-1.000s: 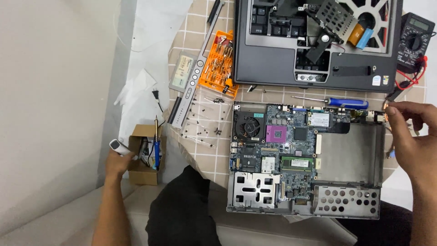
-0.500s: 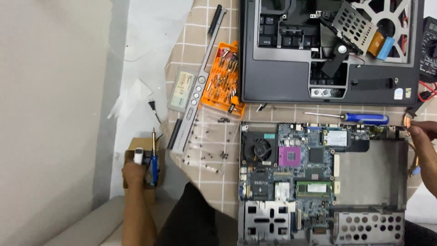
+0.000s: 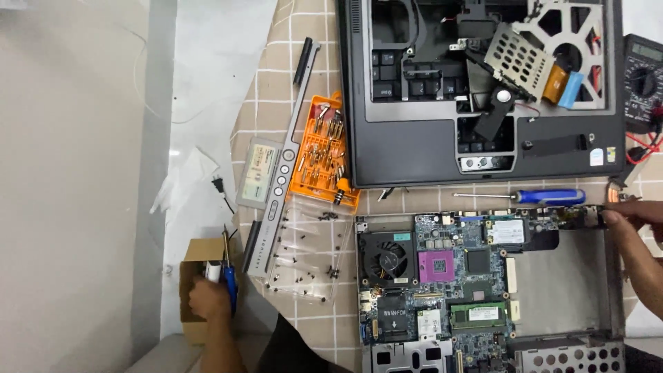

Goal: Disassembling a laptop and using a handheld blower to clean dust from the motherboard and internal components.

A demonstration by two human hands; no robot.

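My left hand (image 3: 206, 298) reaches into a small cardboard box (image 3: 192, 257) at the lower left and is closed around a small white object (image 3: 213, 271). A blue-handled tool (image 3: 229, 282) stands in the box right beside that hand. My right hand (image 3: 637, 231) comes in from the right edge, its fingertips pinching the rear right corner of the opened laptop base (image 3: 563, 290). The base holds a bare motherboard (image 3: 442, 276) with a black fan (image 3: 388, 259).
A blue-handled screwdriver (image 3: 549, 197) lies just behind the base. Behind it lies the stripped laptop top cover (image 3: 414, 148). An orange bit set (image 3: 321, 152), a clear lid with several loose screws (image 3: 304, 259) and a silver button strip (image 3: 276, 190) are left of centre. A multimeter (image 3: 642, 83) sits far right.
My left hand has moved deeper into the cardboard box and closed on the white object. The right hand has stayed at the base's corner. The view has drawn closer.
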